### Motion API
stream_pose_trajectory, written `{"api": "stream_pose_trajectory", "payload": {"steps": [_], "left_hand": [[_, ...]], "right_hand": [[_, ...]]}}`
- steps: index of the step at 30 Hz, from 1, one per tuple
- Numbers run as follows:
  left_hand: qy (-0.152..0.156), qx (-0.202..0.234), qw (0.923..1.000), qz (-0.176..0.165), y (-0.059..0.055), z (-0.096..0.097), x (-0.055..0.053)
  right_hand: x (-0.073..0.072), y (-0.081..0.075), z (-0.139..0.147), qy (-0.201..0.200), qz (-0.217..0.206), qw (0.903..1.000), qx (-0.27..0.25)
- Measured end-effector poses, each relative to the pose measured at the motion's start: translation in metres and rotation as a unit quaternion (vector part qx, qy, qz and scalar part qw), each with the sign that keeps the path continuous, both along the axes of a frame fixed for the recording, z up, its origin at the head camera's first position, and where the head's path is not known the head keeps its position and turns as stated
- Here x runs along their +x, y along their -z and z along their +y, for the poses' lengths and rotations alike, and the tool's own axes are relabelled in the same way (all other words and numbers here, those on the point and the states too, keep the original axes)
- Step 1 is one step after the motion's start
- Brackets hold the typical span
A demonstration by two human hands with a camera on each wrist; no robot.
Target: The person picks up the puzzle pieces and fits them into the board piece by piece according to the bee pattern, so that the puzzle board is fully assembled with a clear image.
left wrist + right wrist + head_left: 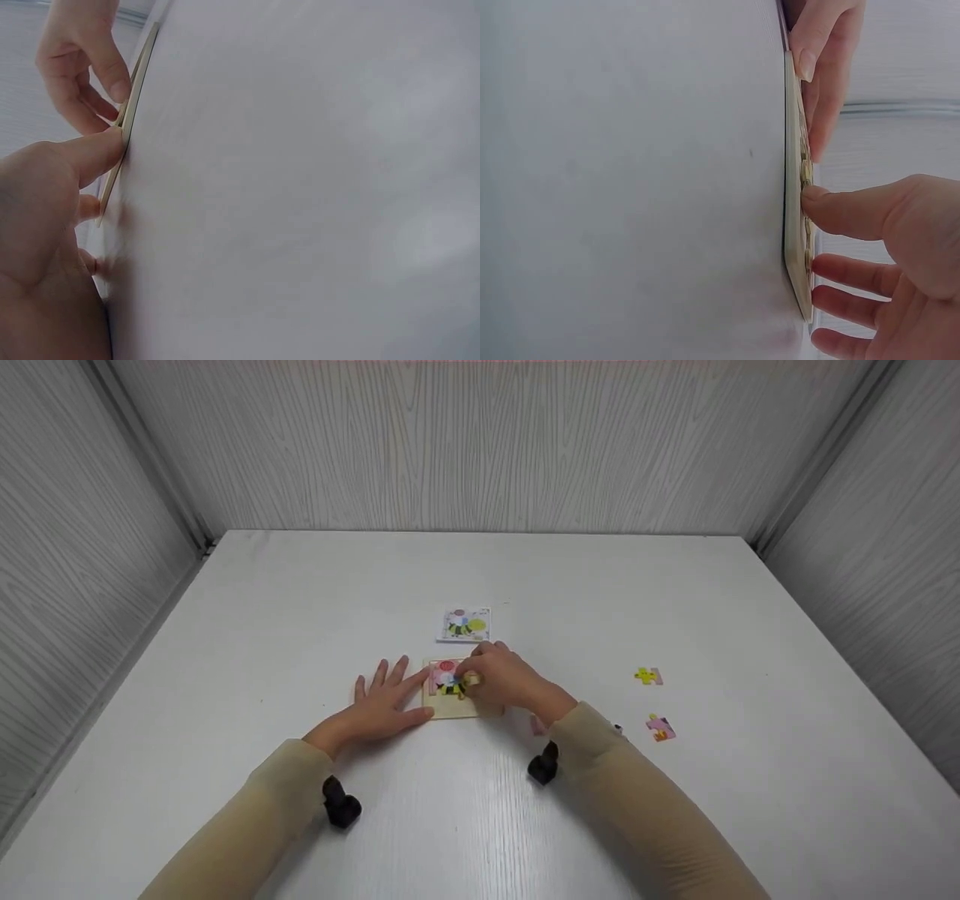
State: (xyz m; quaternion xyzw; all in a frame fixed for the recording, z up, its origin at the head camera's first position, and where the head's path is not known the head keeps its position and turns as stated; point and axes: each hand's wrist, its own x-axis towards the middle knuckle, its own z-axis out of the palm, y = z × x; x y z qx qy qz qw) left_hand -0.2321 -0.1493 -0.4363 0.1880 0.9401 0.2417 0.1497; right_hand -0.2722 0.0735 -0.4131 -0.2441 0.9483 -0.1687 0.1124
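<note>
A shallow wooden puzzle board [450,709] lies on the table, part of its bee picture [448,679] laid in along the upper left. My left hand [382,706] has its fingers spread, with thumb and index finger touching the board's left edge. Over the board's right side, my right hand [504,675] pinches a yellowish puzzle piece [472,679] at the picture's edge. The right wrist view shows the right thumb [840,210] against the pieces on the board, its other fingers close to the far edge. The right hand hides much of the board's right half.
A square reference card [465,625] with the bee picture lies just beyond the board. To the right lie a yellow puzzle piece [648,676] and a pink one [661,727]. Another pink piece [537,725] shows partly beneath the right forearm. Pale panels [480,450] enclose the table.
</note>
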Motion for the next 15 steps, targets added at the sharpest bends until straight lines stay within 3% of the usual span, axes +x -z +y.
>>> {"api": "stream_pose_trajectory", "payload": {"steps": [10,15], "left_hand": [[0.003,0.002,0.9999,0.013,0.0017,-0.0009,-0.0005],[0.003,0.0,0.9999,0.012,0.0029,-0.0015,-0.0015]], "right_hand": [[0.0004,-0.0012,-0.0001,-0.043,0.025,0.9982,0.033],[0.0003,-0.002,0.0005,-0.032,0.015,0.999,0.027]]}}
